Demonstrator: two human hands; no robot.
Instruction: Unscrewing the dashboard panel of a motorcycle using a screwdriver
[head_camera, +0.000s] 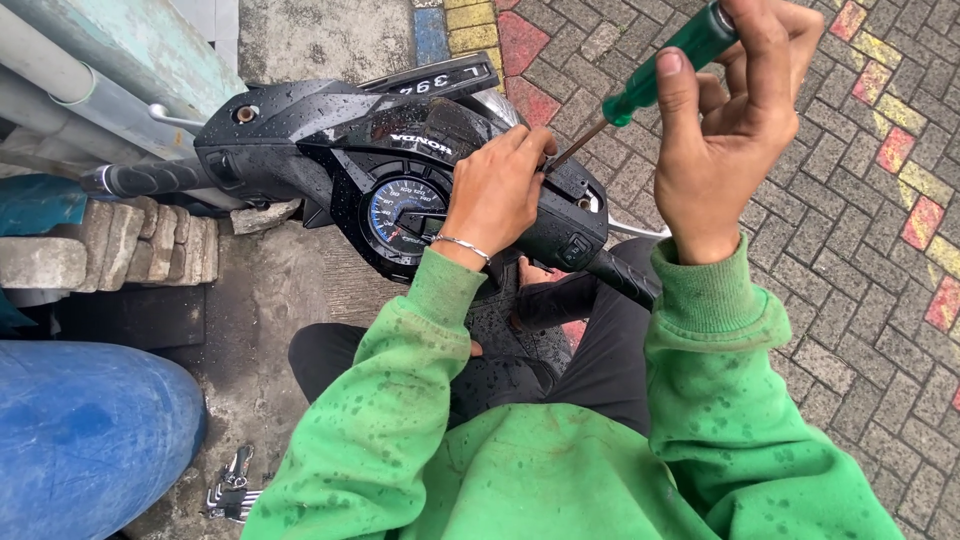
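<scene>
Head view, nearest first: two green sleeves (560, 440) of soft fleece, damp and speckled with dark spots, reach forward over black trousers; low at the left lies a small bunch of metal hex keys (232, 492) on wet concrete, beside a rounded blue drum (90, 430); further out, the left hand (495, 190), a thin silver bracelet at its wrist, rests on the glossy black handlebar cover (330, 130) of a scooter, fingertips pinched together at the spot where the tool's tip meets the plastic, just right of the round blue-faced speedometer (405, 212); the cover is smooth, moulded and beaded with rain; the right hand (725, 130) is raised above and to the right, its grip closed round the translucent green handle of a screwdriver (655, 75), thumb pressed along the handle, the thin steel shaft slanting down-left to the cover near the right handgrip; beyond, a stack of rough grey bricks (130, 245) sits at the left, and interlocking paving stones (860, 260), grey with red and yellow ones, spread away to the right.
</scene>
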